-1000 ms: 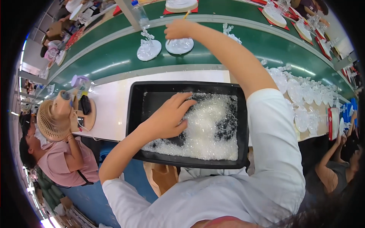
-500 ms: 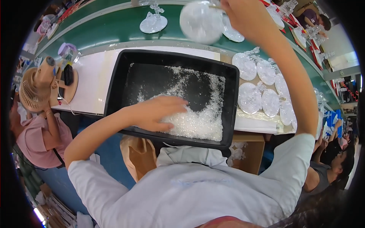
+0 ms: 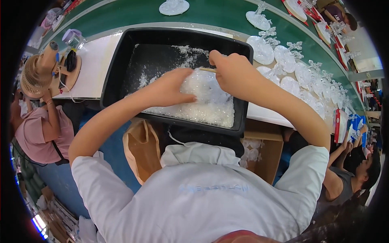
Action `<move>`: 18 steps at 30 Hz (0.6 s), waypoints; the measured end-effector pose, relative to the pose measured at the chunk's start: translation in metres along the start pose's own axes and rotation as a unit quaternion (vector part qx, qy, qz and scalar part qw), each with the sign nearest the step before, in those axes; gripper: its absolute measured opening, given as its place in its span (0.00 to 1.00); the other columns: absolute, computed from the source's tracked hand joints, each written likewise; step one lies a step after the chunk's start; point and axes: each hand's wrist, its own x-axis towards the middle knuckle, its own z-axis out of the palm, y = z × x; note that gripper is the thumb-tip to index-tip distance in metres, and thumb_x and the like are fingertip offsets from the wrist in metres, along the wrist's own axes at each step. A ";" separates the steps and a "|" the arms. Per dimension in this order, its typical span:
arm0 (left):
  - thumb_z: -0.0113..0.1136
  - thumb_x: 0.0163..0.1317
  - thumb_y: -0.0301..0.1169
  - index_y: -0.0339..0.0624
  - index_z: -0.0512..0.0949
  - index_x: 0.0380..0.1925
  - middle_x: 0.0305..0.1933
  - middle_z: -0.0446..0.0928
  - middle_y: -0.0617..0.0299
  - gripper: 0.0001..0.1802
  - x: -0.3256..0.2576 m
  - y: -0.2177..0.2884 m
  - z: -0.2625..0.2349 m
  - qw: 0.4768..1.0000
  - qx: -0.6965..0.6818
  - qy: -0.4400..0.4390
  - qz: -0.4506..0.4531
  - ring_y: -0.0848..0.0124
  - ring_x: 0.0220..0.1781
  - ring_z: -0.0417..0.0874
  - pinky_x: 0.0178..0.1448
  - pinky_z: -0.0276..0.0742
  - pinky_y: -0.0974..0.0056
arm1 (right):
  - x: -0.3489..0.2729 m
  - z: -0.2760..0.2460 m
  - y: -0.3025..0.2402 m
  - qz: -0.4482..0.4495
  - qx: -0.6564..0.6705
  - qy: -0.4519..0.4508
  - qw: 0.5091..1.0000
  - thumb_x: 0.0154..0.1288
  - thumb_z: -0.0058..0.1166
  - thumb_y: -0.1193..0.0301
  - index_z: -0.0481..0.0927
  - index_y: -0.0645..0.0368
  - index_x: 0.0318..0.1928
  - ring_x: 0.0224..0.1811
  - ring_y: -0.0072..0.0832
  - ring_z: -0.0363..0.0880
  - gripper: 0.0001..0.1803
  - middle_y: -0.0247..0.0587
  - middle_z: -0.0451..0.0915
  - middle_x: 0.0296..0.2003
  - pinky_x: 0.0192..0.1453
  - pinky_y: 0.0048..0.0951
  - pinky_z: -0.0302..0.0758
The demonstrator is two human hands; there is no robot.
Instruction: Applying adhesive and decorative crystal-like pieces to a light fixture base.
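Note:
Over the black tray (image 3: pixel 115 69), which holds loose clear-white granules (image 3: pixel 214 115), both my hands come together. My right hand (image 3: pixel 235 75) is closed on a round white disc (image 3: pixel 202 87), blurred and low over the granules. A thin tan stick (image 3: pixel 208 70) also juts from those fingers; how it relates to the disc, I cannot tell. Beside the disc, my left hand (image 3: pixel 172 87) curves with thumb and fingers apart, holding nothing I can see. Whether its fingertips touch the disc is unclear.
Several clear round pieces with raised figures (image 3: pixel 289 85) crowd the table right of the tray. A green belt (image 3: pixel 133 18) runs behind, carrying more discs. At left are a fan (image 3: pixel 38 77) and a seated person (image 3: pixel 44 135). An open cardboard box (image 3: pixel 265 141) stands below.
My right hand has come down from above the belt into the tray, bringing the white disc. My left hand has stayed over the granules, its thumb and fingers now beside the disc.

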 end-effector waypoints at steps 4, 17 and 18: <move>0.75 0.48 0.43 0.38 0.65 0.64 0.59 0.70 0.43 0.46 -0.011 0.013 -0.013 0.999 0.005 -0.015 0.050 0.47 0.61 0.73 0.66 0.70 0.56 | -0.016 -0.043 0.012 -0.106 -0.013 -0.060 0.993 0.52 0.68 0.71 0.75 0.58 0.43 0.38 0.45 0.83 0.19 0.44 0.83 0.36 0.39 0.44 0.79; 0.76 0.47 0.40 0.35 0.70 0.59 0.56 0.72 0.42 0.40 -0.022 0.029 0.001 0.997 -0.009 0.054 -0.050 0.47 0.58 0.75 0.61 0.73 0.57 | -0.023 -0.013 -0.011 -0.116 0.003 -0.076 0.990 0.63 0.59 0.63 0.71 0.58 0.45 0.25 0.48 0.79 0.16 0.48 0.76 0.16 0.29 0.44 0.73; 0.76 0.47 0.40 0.35 0.70 0.59 0.56 0.72 0.42 0.40 -0.024 0.026 0.001 0.997 -0.009 0.052 -0.050 0.47 0.58 0.75 0.61 0.73 0.57 | -0.023 -0.017 -0.011 -0.098 0.038 -0.103 0.989 0.63 0.59 0.66 0.70 0.58 0.51 0.26 0.49 0.79 0.19 0.48 0.75 0.16 0.30 0.44 0.74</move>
